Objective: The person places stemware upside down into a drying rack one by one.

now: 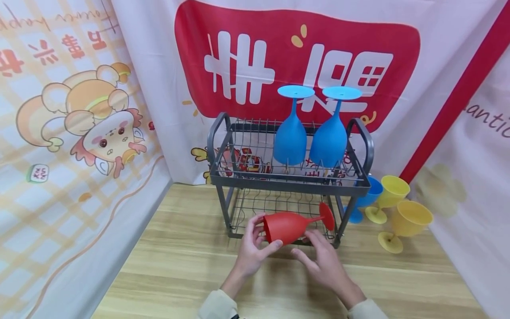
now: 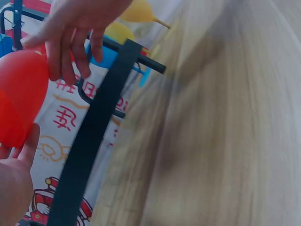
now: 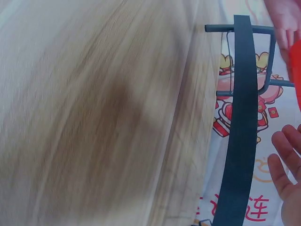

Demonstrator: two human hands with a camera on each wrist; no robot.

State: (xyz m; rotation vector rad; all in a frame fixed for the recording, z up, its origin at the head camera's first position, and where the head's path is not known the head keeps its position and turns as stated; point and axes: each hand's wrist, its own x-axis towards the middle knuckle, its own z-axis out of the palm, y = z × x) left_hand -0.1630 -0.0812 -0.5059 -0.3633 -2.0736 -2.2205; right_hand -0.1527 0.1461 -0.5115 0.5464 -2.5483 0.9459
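A red plastic goblet (image 1: 287,227) lies sideways in the air before the rack's lower tier, its mouth to the left and its foot to the right. My left hand (image 1: 254,248) grips the bowl near the rim, thumb in front. At the stem end, my right hand (image 1: 323,261) has its fingers spread and relaxed, fingertips right by the bowl's base. In the left wrist view the goblet (image 2: 21,94) spans both hands. Two blue goblets (image 1: 290,139) stand upside down on the upper tier of the dark dish rack (image 1: 287,185).
Right of the rack, a blue goblet (image 1: 371,190) and two yellow goblets (image 1: 410,219) stand upright on the wooden table (image 1: 179,266). Printed cloth (image 1: 159,88) hangs behind and at both sides. The rack's lower tier (image 1: 279,199) is wire.
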